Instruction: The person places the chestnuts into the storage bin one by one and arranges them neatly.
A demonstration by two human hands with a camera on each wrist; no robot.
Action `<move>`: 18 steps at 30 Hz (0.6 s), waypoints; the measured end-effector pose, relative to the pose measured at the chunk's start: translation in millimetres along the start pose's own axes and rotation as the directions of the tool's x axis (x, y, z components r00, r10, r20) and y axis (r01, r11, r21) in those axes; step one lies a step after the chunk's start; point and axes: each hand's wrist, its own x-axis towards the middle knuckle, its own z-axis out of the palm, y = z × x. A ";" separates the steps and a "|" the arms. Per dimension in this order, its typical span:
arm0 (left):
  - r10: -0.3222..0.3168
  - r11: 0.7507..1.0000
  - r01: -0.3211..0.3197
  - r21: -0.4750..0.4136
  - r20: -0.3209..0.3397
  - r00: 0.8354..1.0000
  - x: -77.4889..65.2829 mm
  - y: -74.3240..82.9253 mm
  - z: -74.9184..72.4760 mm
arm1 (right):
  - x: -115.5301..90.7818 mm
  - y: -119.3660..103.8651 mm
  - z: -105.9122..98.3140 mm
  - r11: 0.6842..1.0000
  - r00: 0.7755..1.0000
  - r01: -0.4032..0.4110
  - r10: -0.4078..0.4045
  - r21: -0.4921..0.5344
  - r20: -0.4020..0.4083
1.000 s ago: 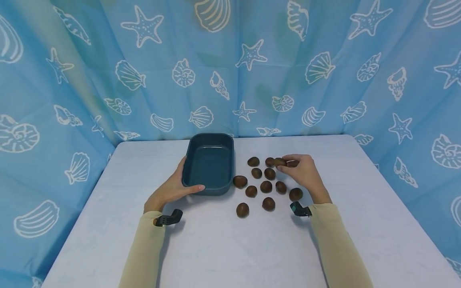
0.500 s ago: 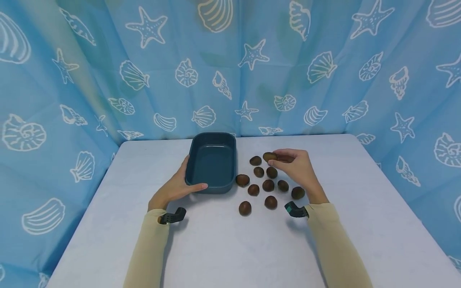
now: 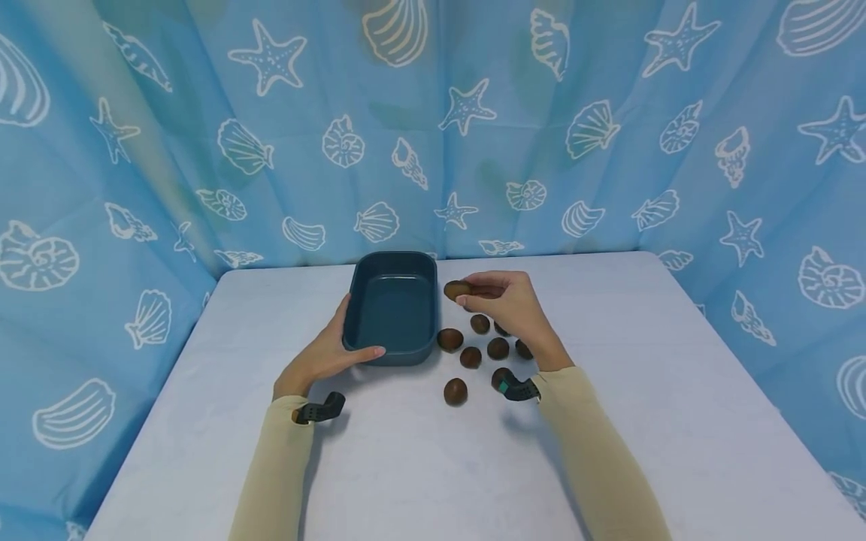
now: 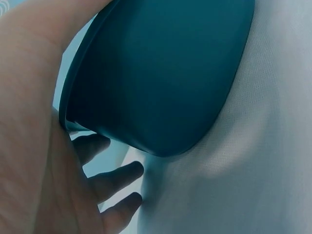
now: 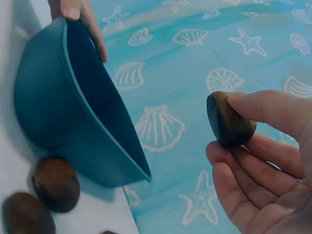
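In the head view my left hand (image 3: 323,355) grips the near left corner of a deep teal rectangular dish (image 3: 395,360), its thumb along the near rim. The left wrist view shows several fingers (image 4: 117,180) outside the dish wall (image 4: 161,78). My right hand (image 3: 510,302) pinches a brown chestnut (image 3: 456,290) between thumb and fingertips, raised just right of the dish's far half. Seen from the right wrist, that chestnut (image 5: 230,119) is clear of the dish (image 5: 53,92). The dish's visible floor is bare.
Several chestnuts (image 3: 470,357) lie loose on the white table (image 3: 419,466) right of the dish, one (image 3: 450,340) close beside its wall. My right hand and wrist camera (image 3: 519,388) partly cover others. A blue shell-print curtain (image 3: 304,173) hangs behind the table.
My right hand has lifted the chestnut from the far right of the group and carried it left, close to the dish. My left hand and the dish stay in place.
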 end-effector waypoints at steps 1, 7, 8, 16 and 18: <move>-0.001 1.000 0.001 0.001 0.000 1.000 -0.2 0.1 0.0 | 1.6 -0.7 3.4 1.000 1.000 0.003 -0.003 0.009 0.010; 0.003 1.000 -0.003 0.008 -0.002 1.000 -0.9 0.2 -0.2 | 12.2 -0.4 25.4 0.998 0.997 0.054 -0.055 0.021 0.048; 0.007 1.000 -0.007 0.008 -0.003 1.000 -0.8 0.1 -0.2 | 13.9 0.1 29.4 0.998 0.996 0.068 -0.069 0.015 0.054; 0.040 0.999 -0.040 -0.022 0.000 0.999 0.5 -0.4 0.2 | 22.5 -0.1 56.1 0.994 0.990 0.102 -0.104 0.026 0.097; 0.039 0.999 -0.039 -0.017 0.002 0.999 0.5 -0.3 0.3 | 23.8 -0.4 60.8 0.996 0.990 0.090 -0.092 0.022 0.106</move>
